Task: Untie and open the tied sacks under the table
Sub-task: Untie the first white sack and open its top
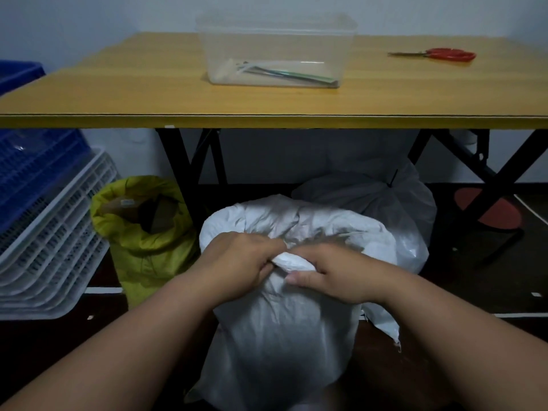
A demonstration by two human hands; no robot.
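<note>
Head view: white sack stands on the floor in front of the worktop, directly under both hands. Left hand and right hand are curled tight on the bunched sack neck between them, thumbs nearly touching. Second white sack tied behind it; yellow sack already open at left.

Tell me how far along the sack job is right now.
Done: the yellow sack at left stands open, mouth rolled down. In hand: left hand and right hand both pinch the bunched neck of the front white sack. Left: the rear white sack still looks tied with a dark tie. The scissors lie on the table.
</note>
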